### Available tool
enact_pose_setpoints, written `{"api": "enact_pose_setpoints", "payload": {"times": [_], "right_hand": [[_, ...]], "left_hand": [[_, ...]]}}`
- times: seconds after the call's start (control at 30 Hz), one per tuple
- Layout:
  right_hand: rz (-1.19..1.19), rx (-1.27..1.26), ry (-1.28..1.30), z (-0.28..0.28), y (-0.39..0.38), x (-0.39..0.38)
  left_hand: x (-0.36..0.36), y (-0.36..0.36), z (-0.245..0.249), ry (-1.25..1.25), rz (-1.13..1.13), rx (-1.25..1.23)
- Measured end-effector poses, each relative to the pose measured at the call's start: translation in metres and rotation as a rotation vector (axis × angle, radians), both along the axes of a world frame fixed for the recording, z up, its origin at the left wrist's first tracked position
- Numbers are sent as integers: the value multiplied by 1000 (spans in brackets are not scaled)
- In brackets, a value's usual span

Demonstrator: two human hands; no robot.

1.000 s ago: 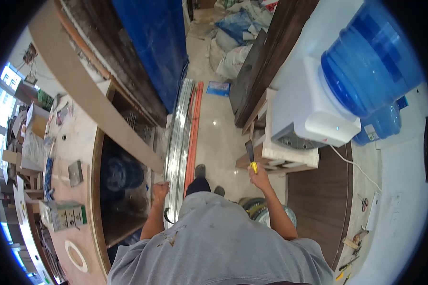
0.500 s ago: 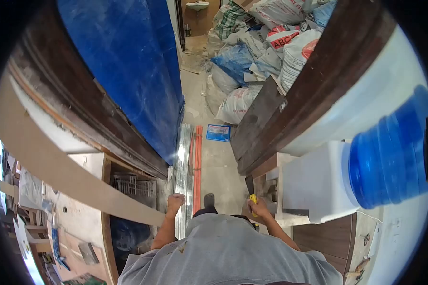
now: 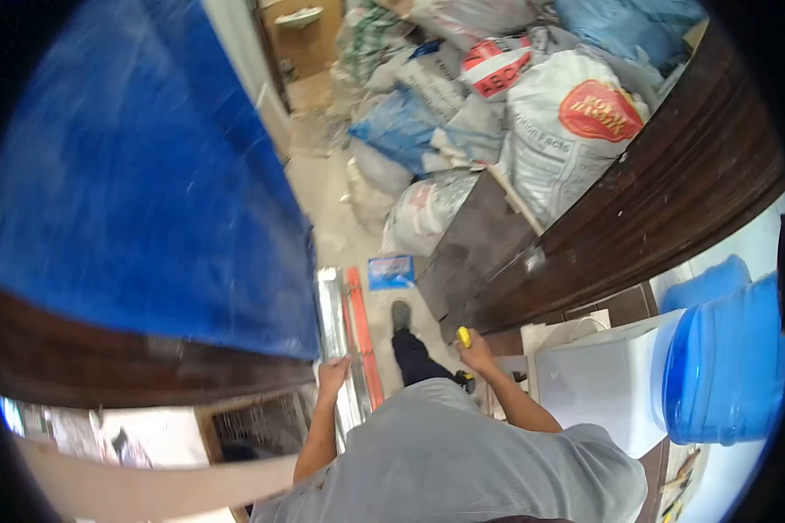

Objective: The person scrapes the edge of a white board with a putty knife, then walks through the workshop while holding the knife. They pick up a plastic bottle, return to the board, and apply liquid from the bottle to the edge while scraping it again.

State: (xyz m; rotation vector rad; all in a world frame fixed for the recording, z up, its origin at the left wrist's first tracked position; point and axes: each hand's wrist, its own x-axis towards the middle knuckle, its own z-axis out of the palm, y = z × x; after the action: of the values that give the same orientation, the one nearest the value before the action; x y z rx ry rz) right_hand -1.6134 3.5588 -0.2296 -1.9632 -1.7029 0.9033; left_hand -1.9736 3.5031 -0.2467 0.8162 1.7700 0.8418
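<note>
My left hand is closed in a loose fist, with nothing visible sticking out of it. It hangs above the shiny metal channels lying along the floor; contact with them cannot be seen. In my right hand is a yellow-handled tool, held in front of me beside a dark board. Its blade does not stand out against the dark background. Orange-red strips lie alongside the metal channels. One shoe is forward on the floor between my hands.
A blue-covered panel stands on the left, a dark wooden frame on the right. Full sacks pile up ahead, narrowing the passage. A blue packet lies on the floor. At right is a white dispenser with a blue water jug.
I have stepped forward, so the sacks and door frame are nearer and one foot is ahead. The right hand has risen with the yellow-handled tool, whose dark blade showed before.
</note>
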Motion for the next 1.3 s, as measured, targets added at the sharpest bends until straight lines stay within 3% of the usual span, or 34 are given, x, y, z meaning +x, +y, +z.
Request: {"api": "enact_pose_setpoints", "payload": {"times": [0.07, 0.1, 0.13, 0.17, 0.2, 0.27, 0.33, 0.37, 0.43, 0.47, 0.57, 0.6, 0.63, 0.7, 0.97, 1.23, 1.3], "right_hand": [[-68, -72, 105, 11, 38, -12], [-117, -161, 218, 41, 59, -26], [-207, -348, 319, 42, 84, -33], [-141, -382, 408, 7, 114, -35], [-244, -344, 424, -15, 138, -44], [-186, -404, 641, -2, 189, -60], [-116, -197, 619, 1, 243, -76], [-90, -112, 604, 1, 260, -82], [-141, -107, 787, 28, 290, -91], [-162, -99, 876, 42, 297, -94], [-169, -141, 896, 57, 310, -85], [-218, -176, 882, 64, 314, -81], [-280, -210, 866, 70, 312, -77], [-348, -233, 800, 72, 312, -70], [-379, -287, 826, 42, 359, -73], [-305, -250, 733, 29, 484, -130], [-310, -260, 659, 26, 526, -156]], "left_hand": [[-9, 26, -26, 69, -18, 24], [-3, 44, -3, 43, 23, -66], [-6, 59, 2, -53, 33, 2], [-9, 78, 4, -167, 74, 42], [-14, 93, 10, -92, 50, 61], [-19, 148, 15, 20, 8, 89], [-38, 184, 11, 110, -58, 42], [-45, 205, 5, 5, -17, 40], [-48, 252, 29, 247, -133, 79], [-48, 270, 34, 164, -72, 83], [-46, 324, 30, 109, 21, 99], [-39, 338, 55, 92, -25, 145], [-47, 355, 27, 230, -63, 177], [-42, 389, 40, 250, -99, 174], [-24, 527, 60, 27, -185, 287], [-47, 679, -17, -32, -285, 187], [-70, 726, -41, 145, -426, 113]]}}
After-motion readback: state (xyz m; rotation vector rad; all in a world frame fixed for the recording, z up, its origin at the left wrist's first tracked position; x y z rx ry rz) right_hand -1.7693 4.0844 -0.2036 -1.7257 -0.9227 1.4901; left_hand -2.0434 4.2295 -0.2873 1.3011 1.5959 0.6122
